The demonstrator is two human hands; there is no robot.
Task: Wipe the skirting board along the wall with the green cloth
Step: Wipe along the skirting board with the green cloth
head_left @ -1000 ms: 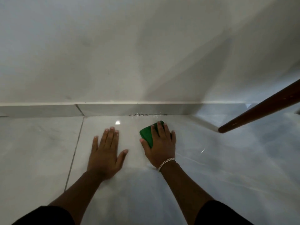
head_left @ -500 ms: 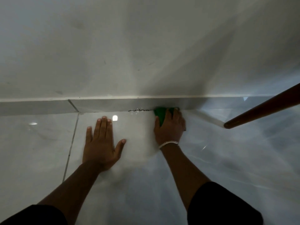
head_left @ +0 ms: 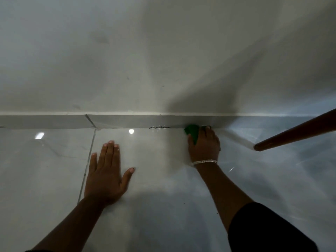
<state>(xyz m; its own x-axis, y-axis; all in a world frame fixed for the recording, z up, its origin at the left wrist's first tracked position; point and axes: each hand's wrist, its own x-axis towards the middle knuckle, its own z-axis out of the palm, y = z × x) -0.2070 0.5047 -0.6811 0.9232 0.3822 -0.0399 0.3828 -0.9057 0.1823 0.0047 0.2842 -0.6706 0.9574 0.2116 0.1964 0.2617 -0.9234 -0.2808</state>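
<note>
Cloth [head_left: 191, 131] sits bunched under my right hand [head_left: 204, 145], fingers curled over it and pressing it into the foot of the skirting board [head_left: 127, 121], just right of the dark scuff [head_left: 159, 127] there. It looks soft and light, so I judge it will crumple unless held flat under the palm. My left hand [head_left: 106, 176] lies spread, empty, on the floor [head_left: 54, 170] below the board.

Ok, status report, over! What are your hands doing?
Left hand flat on glossy floor. Right hand pressing green cloth against grey skirting board. Brown wooden pole close on right.
</note>
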